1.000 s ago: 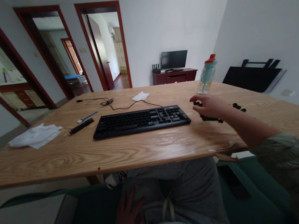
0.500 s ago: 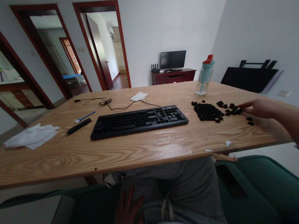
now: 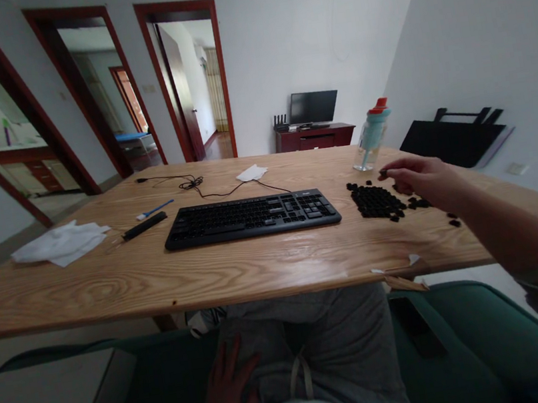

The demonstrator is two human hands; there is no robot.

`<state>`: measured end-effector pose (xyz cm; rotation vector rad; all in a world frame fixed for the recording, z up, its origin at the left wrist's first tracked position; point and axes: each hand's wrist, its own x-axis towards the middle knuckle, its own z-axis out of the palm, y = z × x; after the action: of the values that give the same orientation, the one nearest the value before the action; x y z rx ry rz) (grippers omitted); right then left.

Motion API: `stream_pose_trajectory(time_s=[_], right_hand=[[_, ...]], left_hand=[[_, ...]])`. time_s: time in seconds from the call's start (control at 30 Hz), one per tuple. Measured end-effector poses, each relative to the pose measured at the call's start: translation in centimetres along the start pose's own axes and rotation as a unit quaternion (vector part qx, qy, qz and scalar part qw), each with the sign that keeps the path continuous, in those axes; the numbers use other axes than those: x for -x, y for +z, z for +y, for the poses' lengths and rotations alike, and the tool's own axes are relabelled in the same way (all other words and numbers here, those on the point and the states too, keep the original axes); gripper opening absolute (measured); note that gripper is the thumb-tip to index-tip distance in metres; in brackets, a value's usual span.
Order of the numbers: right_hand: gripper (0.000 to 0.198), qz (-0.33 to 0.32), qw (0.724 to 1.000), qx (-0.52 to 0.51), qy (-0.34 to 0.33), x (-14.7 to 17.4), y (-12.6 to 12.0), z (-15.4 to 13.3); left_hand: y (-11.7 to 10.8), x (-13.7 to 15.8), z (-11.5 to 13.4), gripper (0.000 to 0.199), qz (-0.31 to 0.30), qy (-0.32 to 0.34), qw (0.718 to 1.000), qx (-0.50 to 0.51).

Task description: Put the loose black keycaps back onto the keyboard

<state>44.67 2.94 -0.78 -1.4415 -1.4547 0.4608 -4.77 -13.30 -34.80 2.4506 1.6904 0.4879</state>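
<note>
My right hand (image 3: 420,180) is raised over the loose black keycaps (image 3: 377,201) on the right of the table, pinching one small black keycap (image 3: 383,174) between thumb and fingertips. Most of the keycaps stand in a tight block, with a few scattered around it; my hand hides part of these. To their left lies a black keyboard (image 3: 252,225), where several key positions look bare. My left hand (image 3: 231,389) rests on my thigh with its fingers spread, holding nothing.
A clear bottle with a red cap (image 3: 371,136) stands behind the keycaps. White tissues (image 3: 60,243), a blue-handled brush (image 3: 155,210) and a black stick-like tool (image 3: 144,225) lie at the left. The keyboard cable (image 3: 191,182) coils behind, near white paper (image 3: 252,173). A phone (image 3: 418,326) lies on the green seat.
My right hand has lifted from the scattered keycaps and moved left with a keycap in its fingers. My left hand stays on my thigh.
</note>
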Motion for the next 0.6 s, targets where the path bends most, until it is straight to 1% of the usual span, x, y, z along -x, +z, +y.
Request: stream_pose_trajectory(time_s=[0.03, 0.07, 0.13, 0.23, 0.33, 0.43, 0.5, 0.57, 0.6], right_hand=[[0.023, -0.040, 0.994, -0.098, 0.025, 0.5, 1.8, -1.3], [0.022, -0.070, 0.981, -0.175, 0.043, 1.0, 3.5, -2.4], [0.020, -0.138, 0.947, -0.281, 0.070, 1.7, 6.2, -4.1], [0.014, -0.206, 0.907, -0.352, 0.104, 2.4, 8.6, -5.7], [0.012, -0.251, 0.884, -0.370, 0.134, 2.9, 9.6, -6.5], [0.015, -0.272, 0.878, -0.363, 0.149, 3.1, 10.0, -6.8], [0.016, -0.282, 0.886, -0.340, 0.143, 3.1, 10.1, -6.7], [0.018, -0.291, 0.909, -0.274, 0.118, 3.2, 10.0, -6.5], [0.019, -0.302, 0.925, -0.212, 0.095, 3.3, 10.0, -6.3]], left_hand=[[0.0, 0.0, 0.0, 0.065, -0.003, 0.002, 1.000, -0.001], [0.1, 0.0, -0.1, 0.065, -0.006, 0.003, 1.000, -0.003], [0.3, 0.1, -0.2, 0.064, -0.003, 0.006, 1.000, -0.010], [0.6, 0.3, -0.4, 0.065, 0.017, 0.006, 1.000, -0.018], [0.8, 0.5, -0.4, 0.065, 0.028, 0.005, 0.999, -0.017], [0.6, 0.5, -0.3, 0.063, 0.029, 0.005, 1.000, -0.011], [0.5, 0.5, -0.2, 0.063, 0.027, 0.005, 1.000, -0.008], [0.5, 0.4, -0.1, 0.065, 0.029, 0.005, 1.000, -0.004], [0.5, 0.4, -0.1, 0.065, 0.031, 0.005, 1.000, -0.002]])
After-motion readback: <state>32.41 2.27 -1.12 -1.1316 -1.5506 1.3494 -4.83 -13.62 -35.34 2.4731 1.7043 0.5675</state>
